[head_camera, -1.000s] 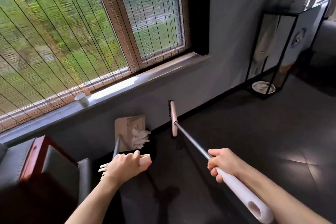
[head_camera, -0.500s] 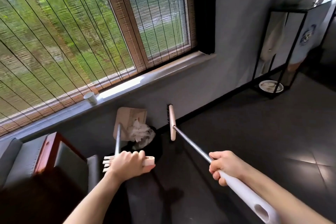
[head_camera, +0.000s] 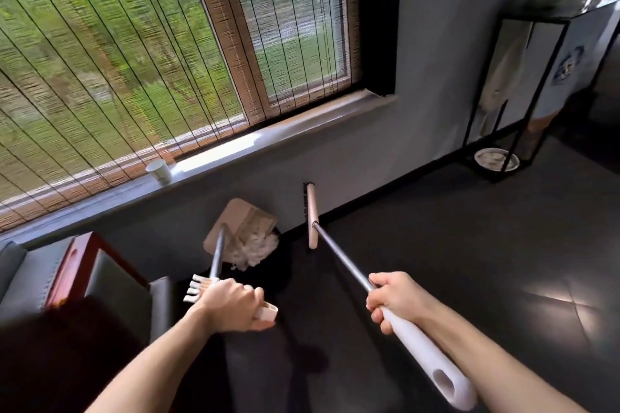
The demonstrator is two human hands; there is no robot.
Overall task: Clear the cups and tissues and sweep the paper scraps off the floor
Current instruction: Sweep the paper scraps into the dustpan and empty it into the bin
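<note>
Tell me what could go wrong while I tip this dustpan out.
1. The paper scraps spill from the tilted dustpan, held by the left hand; some could miss the bin and land on the floor.
2. The broom, held by the right hand, hangs with its head close to the wall and might knock it.
3. The paper cup on the windowsill may be forgotten.

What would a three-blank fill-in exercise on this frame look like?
1. The right hand grips the long-handled ____.
2. The paper cup stands on the ____.
3. White paper scraps sit at the mouth of the ____ held by the left hand.

Missing words: broom; windowsill; dustpan.
</note>
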